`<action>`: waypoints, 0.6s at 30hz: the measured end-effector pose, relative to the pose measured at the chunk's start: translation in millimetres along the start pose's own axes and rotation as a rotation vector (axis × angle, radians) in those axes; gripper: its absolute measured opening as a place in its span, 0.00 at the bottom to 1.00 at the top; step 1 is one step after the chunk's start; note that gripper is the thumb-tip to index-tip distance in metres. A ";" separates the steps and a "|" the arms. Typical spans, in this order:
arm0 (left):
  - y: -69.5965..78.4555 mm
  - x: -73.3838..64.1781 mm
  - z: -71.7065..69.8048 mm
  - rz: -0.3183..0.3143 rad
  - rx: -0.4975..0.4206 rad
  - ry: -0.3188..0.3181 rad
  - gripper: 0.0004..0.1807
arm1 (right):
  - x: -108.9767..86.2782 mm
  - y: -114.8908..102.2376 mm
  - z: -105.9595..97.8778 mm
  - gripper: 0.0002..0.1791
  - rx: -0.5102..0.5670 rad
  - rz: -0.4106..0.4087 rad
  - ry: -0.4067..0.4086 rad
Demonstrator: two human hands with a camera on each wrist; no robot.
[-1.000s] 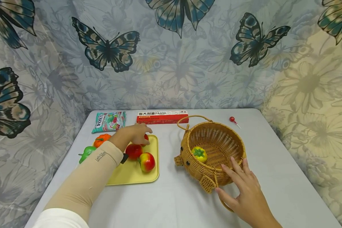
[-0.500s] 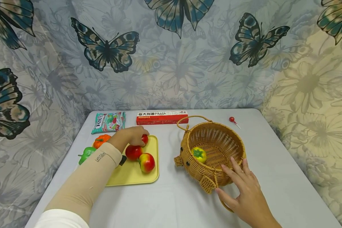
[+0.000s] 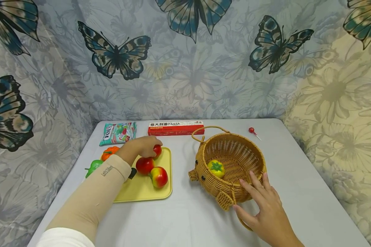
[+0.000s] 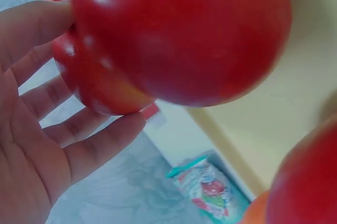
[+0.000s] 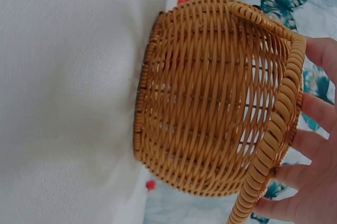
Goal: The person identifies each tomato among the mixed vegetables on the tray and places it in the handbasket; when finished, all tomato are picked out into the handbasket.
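My left hand [image 3: 146,145] reaches over the back of the yellow tray [image 3: 142,198] and holds a small red apple [image 3: 157,151]. In the left wrist view its fingers curve round that apple [image 4: 97,79], partly hidden by a larger red apple [image 4: 184,29] nearer the camera. Beside it on the tray lie the larger apple [image 3: 145,166] and a red-and-yellow fruit [image 3: 159,177]. My right hand [image 3: 267,211] rests with spread fingers on the near rim of a wicker basket [image 3: 216,190], its thumb by the handle. A yellow bell pepper [image 3: 216,168] lies inside the basket.
An orange pepper [image 3: 109,153] and a green pepper [image 3: 94,167] lie at the left, partly behind the sleeve. Along the back are a teal candy bag [image 3: 119,133], a red pasta box [image 3: 175,128] and a lollipop [image 3: 251,130]. A butterfly-patterned cloth hangs behind the table.
My left hand has lowered slightly onto the small apple at the back of the tray, its fingers closing round it. The right hand and the basket have stayed put.
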State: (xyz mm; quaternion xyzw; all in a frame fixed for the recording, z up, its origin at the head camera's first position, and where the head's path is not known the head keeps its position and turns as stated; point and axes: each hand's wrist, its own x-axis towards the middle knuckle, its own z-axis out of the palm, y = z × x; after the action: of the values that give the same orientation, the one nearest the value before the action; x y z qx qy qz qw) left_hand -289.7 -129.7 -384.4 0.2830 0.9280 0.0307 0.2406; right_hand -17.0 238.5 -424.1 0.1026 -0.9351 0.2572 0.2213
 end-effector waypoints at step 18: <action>47.4 -15.0 -31.7 0.072 0.077 0.070 0.30 | -1.4 1.6 0.1 0.42 -0.002 -0.010 0.008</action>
State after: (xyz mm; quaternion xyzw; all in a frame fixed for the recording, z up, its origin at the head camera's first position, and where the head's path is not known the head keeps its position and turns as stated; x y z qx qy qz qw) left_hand -269.3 -95.6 -340.9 0.3241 0.9254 0.0135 0.1957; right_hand -16.3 239.9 -425.5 0.1060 -0.9340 0.2554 0.2263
